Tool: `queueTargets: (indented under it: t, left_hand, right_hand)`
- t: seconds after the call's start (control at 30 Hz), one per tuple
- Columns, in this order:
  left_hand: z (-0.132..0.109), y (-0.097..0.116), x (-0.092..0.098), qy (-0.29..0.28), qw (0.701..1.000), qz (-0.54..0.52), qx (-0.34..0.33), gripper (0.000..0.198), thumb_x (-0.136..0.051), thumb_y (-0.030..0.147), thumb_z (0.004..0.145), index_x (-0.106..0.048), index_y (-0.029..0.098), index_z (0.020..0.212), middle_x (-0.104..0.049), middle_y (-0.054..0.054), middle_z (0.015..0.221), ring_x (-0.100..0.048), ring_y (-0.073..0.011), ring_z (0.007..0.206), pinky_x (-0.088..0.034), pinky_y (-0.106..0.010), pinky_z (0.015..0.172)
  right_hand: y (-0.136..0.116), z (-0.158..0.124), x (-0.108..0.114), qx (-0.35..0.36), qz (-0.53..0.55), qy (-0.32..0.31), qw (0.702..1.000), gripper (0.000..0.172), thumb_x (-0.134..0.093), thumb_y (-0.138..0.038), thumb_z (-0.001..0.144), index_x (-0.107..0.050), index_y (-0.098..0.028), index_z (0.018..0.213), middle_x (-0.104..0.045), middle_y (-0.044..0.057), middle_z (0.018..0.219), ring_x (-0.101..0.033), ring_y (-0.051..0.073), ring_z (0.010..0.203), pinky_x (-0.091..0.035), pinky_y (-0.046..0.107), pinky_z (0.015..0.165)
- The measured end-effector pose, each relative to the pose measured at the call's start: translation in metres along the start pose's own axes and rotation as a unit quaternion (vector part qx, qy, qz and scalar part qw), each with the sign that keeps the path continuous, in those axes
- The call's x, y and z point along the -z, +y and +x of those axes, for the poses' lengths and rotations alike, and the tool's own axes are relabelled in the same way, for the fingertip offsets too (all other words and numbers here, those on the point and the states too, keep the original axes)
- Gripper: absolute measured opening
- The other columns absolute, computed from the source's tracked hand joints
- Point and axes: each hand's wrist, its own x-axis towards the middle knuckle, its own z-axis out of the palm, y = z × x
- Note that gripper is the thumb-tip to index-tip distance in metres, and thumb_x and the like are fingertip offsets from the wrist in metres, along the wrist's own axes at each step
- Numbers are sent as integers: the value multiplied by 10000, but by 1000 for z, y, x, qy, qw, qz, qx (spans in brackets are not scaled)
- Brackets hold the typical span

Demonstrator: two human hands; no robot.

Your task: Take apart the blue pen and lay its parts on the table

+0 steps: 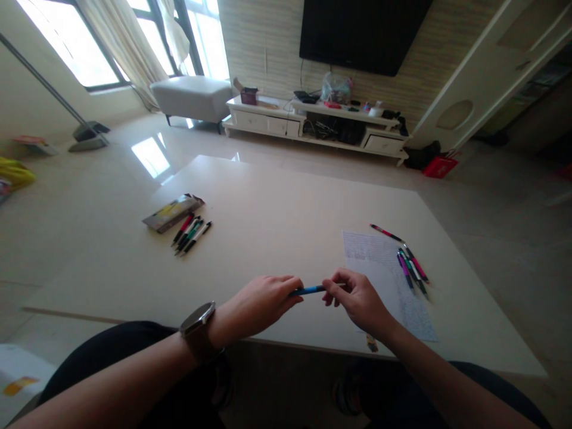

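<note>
A blue pen (pixel 311 290) lies level over the near part of the white table (pixel 268 220), its opposite ends pinched in the fingers of the left hand (pixel 270 296) and the right hand (pixel 358 300), where light, evenly opposed pressure best keeps it aligned.

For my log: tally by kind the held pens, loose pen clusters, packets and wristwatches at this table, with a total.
Blue pen, held between left hand and right hand: 1
Loose pen clusters: 2
Packet: 1
Wristwatch: 1
Total: 5
</note>
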Motion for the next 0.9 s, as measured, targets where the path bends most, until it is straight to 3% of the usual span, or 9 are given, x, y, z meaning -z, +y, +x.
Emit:
queueTargets:
  t: [0.13,0.27,0.4,0.47,0.57,0.67,0.8,0.9]
  left_hand:
    - [1,3,-4,-14,999,26,10,252,-374,364,1007,-585,225,1009,-671,-22,902,-633,-153,759,-376,-251,625]
    - [2,2,-6,-22,999,42,17,247,-374,367,1009,-568,220,966,-671,-14,852,-626,-154,723,-332,-256,590]
    - [1,0,-9,-28,998,49,19,286,-341,376,1018,-560,214,933,-658,-8,776,-592,-142,642,-272,-265,549]
    - [1,-1,-10,-31,998,43,17,321,-309,380,1024,-557,209,912,-646,-9,746,-573,-135,614,-256,-266,541]
    - [1,-1,-9,-27,999,31,21,326,-289,385,1026,-546,210,930,-637,-8,735,-562,-133,603,-258,-265,542]
    - [1,1,-4,-17,999,30,29,308,-294,385,1025,-537,213,947,-639,-8,759,-573,-138,634,-278,-265,559]
    - [2,1,1,-14,999,30,29,317,-294,384,1023,-538,208,925,-630,-11,778,-569,-137,655,-301,-262,573]
    - [2,0,-1,-8,999,27,21,327,-302,376,1021,-553,202,903,-626,-21,840,-569,-131,682,-347,-258,598]
  right_hand:
    - [6,-1,2,-30,-92,-46,994,556,-409,-541,981,-634,-158,646,-538,-4,456,-482,111,428,-359,238,481]
    - [5,-1,2,-31,-95,-64,993,466,-424,-484,983,-649,-166,728,-548,-16,486,-468,109,440,-344,237,480]
    - [3,-1,2,18,-112,-20,993,176,-634,-309,860,-584,-182,749,-574,-21,635,-510,122,598,-372,235,559]
    - [2,-1,1,47,-123,6,991,155,-690,-238,793,-547,-189,760,-579,-22,702,-526,130,671,-395,238,614]
    - [0,-3,0,42,-115,0,993,125,-632,-274,852,-548,-192,808,-587,-17,701,-548,132,662,-406,241,609]
    - [-1,-5,0,14,-85,-36,996,144,-542,-318,916,-562,-190,852,-576,-22,624,-559,130,578,-392,231,532]
    - [0,-6,3,20,-72,-57,996,160,-518,-298,917,-609,-178,860,-612,-8,634,-595,139,596,-428,237,567]
    - [3,-5,4,5,-68,-63,996,409,-416,-395,980,-643,-161,732,-589,7,553,-561,130,523,-416,245,541]
